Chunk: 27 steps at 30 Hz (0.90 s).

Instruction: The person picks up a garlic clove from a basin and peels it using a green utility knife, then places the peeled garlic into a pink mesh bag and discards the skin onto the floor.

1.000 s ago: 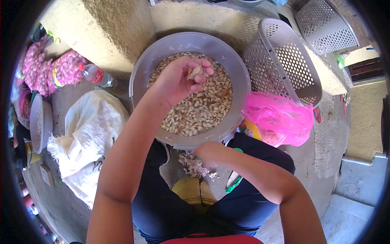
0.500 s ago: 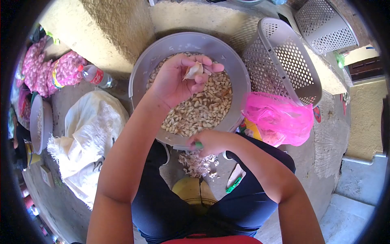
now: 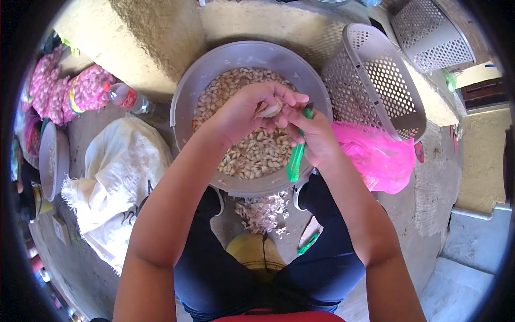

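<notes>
My left hand (image 3: pixel 252 110) holds a piece of garlic (image 3: pixel 270 109) in its fingers, over a grey tub (image 3: pixel 185 102) full of garlic cloves (image 3: pixel 257 155). My right hand (image 3: pixel 316 134) is closed round a knife with a green handle (image 3: pixel 296 158), and its fingertips meet the left hand's at the garlic. Most of the blade is hidden by the fingers. Below the tub's near rim, between my feet, lies a heap of garlic skins (image 3: pixel 263 213).
A grey perforated basket (image 3: pixel 375 80) and a pink plastic bag (image 3: pixel 375 155) are at the right. To the left stand a white sack (image 3: pixel 120 177), a cola bottle (image 3: pixel 129 99), pink net bags of garlic (image 3: pixel 88 88) and another basin (image 3: pixel 61 163). A second green-handled tool (image 3: pixel 308 244) lies near my right leg.
My right hand has risen from the tub's near rim to the garlic, bringing the green-handled knife into plain view. My left hand has moved slightly down and right with the garlic.
</notes>
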Available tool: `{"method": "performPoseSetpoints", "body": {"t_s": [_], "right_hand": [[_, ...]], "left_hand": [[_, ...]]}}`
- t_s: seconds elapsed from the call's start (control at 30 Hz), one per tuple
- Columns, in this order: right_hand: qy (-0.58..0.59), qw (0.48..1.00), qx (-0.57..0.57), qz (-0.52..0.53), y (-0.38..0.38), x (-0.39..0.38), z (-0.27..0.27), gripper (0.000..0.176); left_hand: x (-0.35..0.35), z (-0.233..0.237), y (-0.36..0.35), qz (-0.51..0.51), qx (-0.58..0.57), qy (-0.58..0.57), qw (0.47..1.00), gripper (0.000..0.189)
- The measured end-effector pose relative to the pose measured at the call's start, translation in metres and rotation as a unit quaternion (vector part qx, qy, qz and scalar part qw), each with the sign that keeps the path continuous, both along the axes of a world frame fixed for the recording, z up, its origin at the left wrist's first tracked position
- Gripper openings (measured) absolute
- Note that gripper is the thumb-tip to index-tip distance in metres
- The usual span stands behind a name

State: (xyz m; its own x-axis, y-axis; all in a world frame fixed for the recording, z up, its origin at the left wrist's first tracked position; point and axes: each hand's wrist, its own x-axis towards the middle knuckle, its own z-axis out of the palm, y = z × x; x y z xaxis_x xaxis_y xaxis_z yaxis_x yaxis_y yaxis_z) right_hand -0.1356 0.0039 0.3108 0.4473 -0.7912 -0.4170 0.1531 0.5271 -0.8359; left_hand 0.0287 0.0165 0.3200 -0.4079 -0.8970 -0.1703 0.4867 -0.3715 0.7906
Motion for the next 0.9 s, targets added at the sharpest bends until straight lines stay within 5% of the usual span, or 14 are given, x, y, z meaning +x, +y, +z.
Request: {"method": "performPoseSetpoints", "body": {"t_s": [0.1,0.2,0.43,0.5,0.6,0.67,0.83,0.9], "right_hand": [[0.021,0.999,-0.045,0.001,-0.004,-0.003,0.002,0.017],[0.165,0.968,-0.191,0.002,-0.003,-0.004,0.01,0.023],[0.258,0.926,-0.259,0.097,-0.005,-0.011,0.022,0.022],[0.279,0.887,-0.297,0.218,-0.004,-0.014,0.018,0.024],[0.363,0.754,-0.32,0.444,0.016,-0.008,0.003,0.026],[0.307,0.669,-0.284,0.615,0.032,-0.002,-0.008,0.029],[0.39,0.512,-0.314,0.698,0.073,-0.001,-0.034,0.036],[0.427,0.566,-0.276,0.649,0.061,0.0,-0.031,0.036]], "left_hand": [[0.001,0.001,0.0,0.031,0.001,-0.011,0.999,0.021],[0.004,0.007,-0.002,0.093,0.019,-0.04,0.995,0.022],[0.009,0.002,-0.004,0.115,0.05,-0.091,0.988,0.028],[0.011,-0.001,-0.005,0.129,0.058,-0.065,0.988,0.03],[0.013,-0.004,-0.008,0.149,0.068,-0.012,0.986,0.032],[0.012,-0.005,-0.009,0.149,0.071,0.032,0.986,0.032],[0.011,-0.007,-0.01,0.132,0.038,0.041,0.99,0.026],[0.008,-0.004,-0.009,0.141,0.036,0.039,0.989,0.024]]}}
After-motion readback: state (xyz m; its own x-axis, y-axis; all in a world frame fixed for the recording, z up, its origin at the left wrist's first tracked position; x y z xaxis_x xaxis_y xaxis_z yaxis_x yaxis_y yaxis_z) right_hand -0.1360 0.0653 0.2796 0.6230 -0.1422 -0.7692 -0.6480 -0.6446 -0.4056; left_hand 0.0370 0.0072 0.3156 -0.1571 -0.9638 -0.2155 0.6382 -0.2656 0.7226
